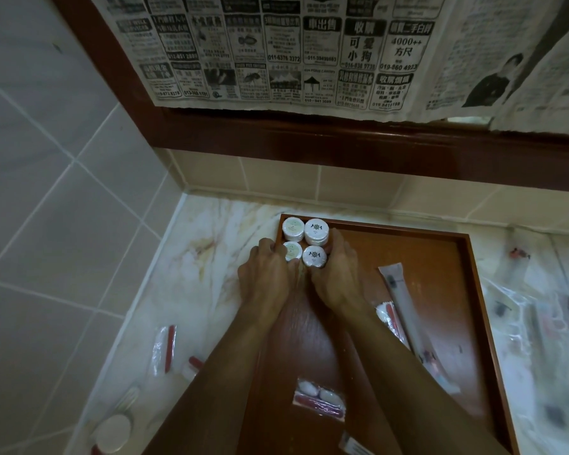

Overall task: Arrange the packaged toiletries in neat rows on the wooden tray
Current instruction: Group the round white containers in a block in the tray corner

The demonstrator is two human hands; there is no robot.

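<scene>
Head view looks down on a wooden tray point(440, 257) set on a marble counter point(211, 231), and everything below is placed against that tray. Nearest the camera, at the tray's near end, lies a clear sachet point(319, 402) holding two white pieces and a red strip. Just outside the tray's left edge, on the counter, rest a clear packet with a red stick point(166, 348) and, nearer still, a round white-lidded tub point(114, 433), blurred. Along the tray's right side lies a long packaged tube point(404, 313), tilted.

Further in, both forearms reach to the tray's far-left corner. The left hand point(265, 279) curls its fingers against the left side of the near-left round pack point(292, 251), over the tray's left rim. The right hand point(334, 277) cups the right side of the near-right round pack point(314, 256), fingers bent around it. The two hands sit close together, thumbs nearly meeting.

In that corner, four round white packs form a two-by-two block, touching one another: the far-left pack point(293, 228) and near-left one carry pale green labels, the far-right pack point(316, 229) and near-right one dark emblems.

Beyond the tray, newspaper point(293, 50) hangs over a dark wooden frame point(342, 142).
</scene>
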